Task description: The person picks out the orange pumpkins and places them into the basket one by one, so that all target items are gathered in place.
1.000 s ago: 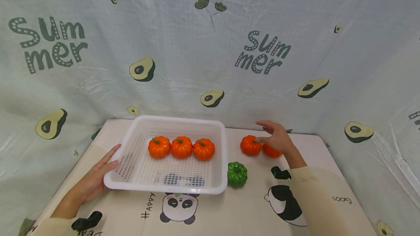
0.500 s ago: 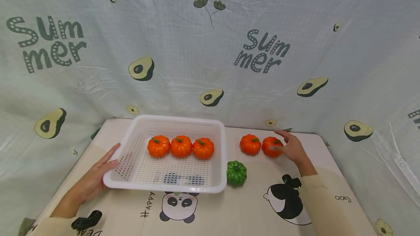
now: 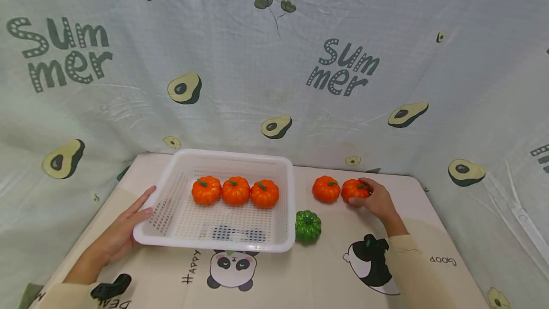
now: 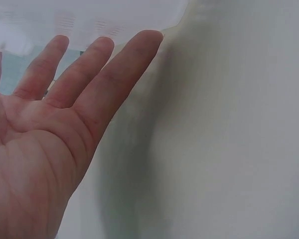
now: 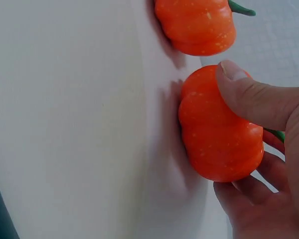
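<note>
In the head view, my right hand [image 3: 377,200] holds the right-hand orange pumpkin [image 3: 352,190] on the table. The right wrist view shows my thumb [image 5: 259,102] across this ribbed pumpkin [image 5: 217,134] and the other fingers round its far side. A second orange pumpkin [image 3: 326,189] sits just to its left. My left hand [image 3: 117,235] lies at the left side of a white perforated basket [image 3: 184,241], its fingers straight; in the left wrist view the fingertips [image 4: 149,37] reach the basket wall [image 4: 139,12]. Three orange pumpkins [image 3: 235,191] stand in a row inside the basket.
A green pumpkin [image 3: 308,226] stands by the basket's right wall. The light table [image 3: 326,271] carries printed panda drawings. Behind it and at both sides hangs a pale curtain [image 3: 231,61] with avocado prints.
My right hand has moved right from above the two loose pumpkins, then closed round the right-hand one. My left hand and the basket have stayed about where they were.
</note>
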Demonstrator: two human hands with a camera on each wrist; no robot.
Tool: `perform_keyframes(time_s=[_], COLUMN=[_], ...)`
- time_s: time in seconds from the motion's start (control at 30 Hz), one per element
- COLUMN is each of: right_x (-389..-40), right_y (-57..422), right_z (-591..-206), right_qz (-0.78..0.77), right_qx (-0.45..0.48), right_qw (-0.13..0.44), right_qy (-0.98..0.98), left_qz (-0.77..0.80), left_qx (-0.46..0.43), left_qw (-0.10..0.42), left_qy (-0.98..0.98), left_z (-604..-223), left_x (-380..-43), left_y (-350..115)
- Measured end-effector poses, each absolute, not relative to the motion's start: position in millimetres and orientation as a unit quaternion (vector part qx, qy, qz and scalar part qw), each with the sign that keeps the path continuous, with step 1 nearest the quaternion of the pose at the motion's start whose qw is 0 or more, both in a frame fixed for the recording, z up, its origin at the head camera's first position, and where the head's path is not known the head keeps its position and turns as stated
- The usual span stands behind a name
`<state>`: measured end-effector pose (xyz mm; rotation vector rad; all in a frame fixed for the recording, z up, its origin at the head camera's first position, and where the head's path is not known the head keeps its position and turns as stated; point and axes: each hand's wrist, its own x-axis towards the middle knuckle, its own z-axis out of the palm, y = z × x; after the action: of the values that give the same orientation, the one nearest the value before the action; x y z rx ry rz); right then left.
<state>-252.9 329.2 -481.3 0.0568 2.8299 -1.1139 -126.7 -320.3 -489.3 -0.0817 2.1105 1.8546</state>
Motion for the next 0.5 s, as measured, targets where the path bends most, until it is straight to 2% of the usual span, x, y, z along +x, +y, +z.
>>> perform_keyframes(time_s=[0.5], right_x=[-247], right_y=[319], right_z=[-467], right_qz=[-0.369], right_qx=[0.058], right_qw=[0.0], right_qy=[0.928], left_qz=[0.648], left_qx=[-0.033], left_qw=[0.157], left_qy=[0.745], left_z=[-486], left_x=[-126], left_y=[-319])
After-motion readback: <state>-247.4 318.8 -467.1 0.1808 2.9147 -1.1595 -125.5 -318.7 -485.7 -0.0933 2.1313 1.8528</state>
